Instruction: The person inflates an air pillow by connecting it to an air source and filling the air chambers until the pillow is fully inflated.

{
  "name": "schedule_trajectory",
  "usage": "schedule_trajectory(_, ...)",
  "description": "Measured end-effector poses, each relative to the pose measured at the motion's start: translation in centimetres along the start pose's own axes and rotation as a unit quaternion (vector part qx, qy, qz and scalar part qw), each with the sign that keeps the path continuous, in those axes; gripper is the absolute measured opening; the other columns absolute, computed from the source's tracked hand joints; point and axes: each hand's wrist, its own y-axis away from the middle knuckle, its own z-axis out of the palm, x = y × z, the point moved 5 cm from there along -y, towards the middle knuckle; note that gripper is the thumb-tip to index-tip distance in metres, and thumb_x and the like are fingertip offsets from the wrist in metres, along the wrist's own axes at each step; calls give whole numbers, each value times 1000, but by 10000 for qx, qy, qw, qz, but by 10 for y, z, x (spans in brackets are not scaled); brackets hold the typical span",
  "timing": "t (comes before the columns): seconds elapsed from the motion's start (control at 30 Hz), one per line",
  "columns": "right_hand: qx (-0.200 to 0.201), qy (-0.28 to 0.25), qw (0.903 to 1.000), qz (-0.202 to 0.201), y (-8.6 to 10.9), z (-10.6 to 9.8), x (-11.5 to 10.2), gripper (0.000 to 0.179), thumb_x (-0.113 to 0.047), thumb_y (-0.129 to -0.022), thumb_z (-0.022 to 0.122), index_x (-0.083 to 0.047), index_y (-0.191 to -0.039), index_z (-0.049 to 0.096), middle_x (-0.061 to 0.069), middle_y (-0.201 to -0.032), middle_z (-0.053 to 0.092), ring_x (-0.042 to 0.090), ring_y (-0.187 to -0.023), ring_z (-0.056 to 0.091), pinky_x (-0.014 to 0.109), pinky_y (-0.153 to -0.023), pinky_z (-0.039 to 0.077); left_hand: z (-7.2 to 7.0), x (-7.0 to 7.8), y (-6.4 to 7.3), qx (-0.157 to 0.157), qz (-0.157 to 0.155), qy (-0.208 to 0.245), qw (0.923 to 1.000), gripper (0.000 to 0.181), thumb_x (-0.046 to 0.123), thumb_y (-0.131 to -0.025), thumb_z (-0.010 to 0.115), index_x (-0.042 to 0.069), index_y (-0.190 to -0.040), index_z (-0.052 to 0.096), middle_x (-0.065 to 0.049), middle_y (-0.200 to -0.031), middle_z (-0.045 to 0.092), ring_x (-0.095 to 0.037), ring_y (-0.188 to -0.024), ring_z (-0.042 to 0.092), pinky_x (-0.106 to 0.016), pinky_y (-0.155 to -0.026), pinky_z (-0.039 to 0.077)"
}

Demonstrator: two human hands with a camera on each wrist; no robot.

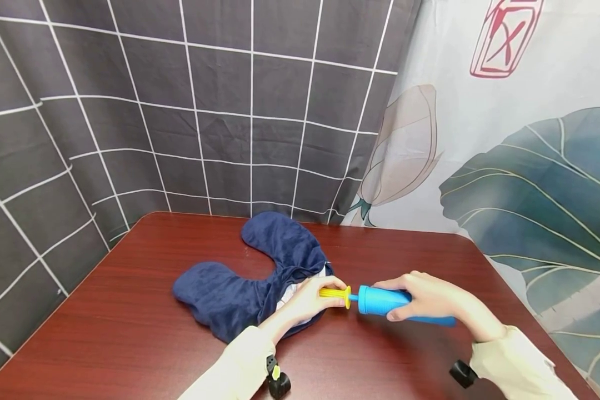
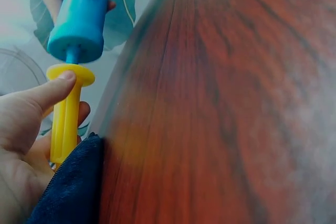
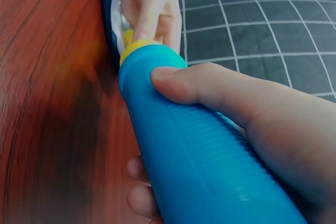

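A blue hand pump [image 1: 377,300] with a ribbed barrel lies in my right hand [image 1: 432,297], the thumb along its top and the fingers wrapped underneath. My left hand [image 1: 307,299] pinches the pump's yellow flanged end piece [image 2: 67,119], thumb at the flange in the left wrist view. A short thin blue rod [image 1: 353,298] joins the yellow piece to the barrel. Under and behind the left hand lies a navy plush U-shaped neck pillow [image 1: 220,297], its zippered edge parted and a white inside [image 1: 286,294] showing there.
Everything lies over a reddish-brown wooden table [image 1: 145,311]. Behind it hangs a dark grey cloth [image 1: 225,133] with white grid lines; a white cloth with leaf and flower prints [image 1: 535,194] hangs at the right. Small black cameras [image 1: 278,384] are strapped to both wrists.
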Motion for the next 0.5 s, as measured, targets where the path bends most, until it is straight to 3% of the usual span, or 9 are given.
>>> schedule_trajectory(0.27, 223, 190, 9996, -16, -11, 7, -12, 58, -49, -81, 74, -26, -133, 62, -7, -107, 70, 6, -83, 56, 24, -66, 45, 1, -1, -1, -86, -101, 56, 9999, 26, 31, -87, 75, 18, -110, 72, 1, -107, 73, -13, -97, 60, -24, -86, 46)
schedule_trajectory(0.5, 267, 168, 9994, 111, 2, 3, -4, 59, -50, -81, 75, -29, -134, 61, -8, -109, 69, 7, -88, 57, 25, -67, 46, -1, -3, 0, -76, -52, 108, 9999, 28, 30, -86, 76, 17, -110, 73, 0, -106, 74, -8, -92, 57, -19, -82, 45)
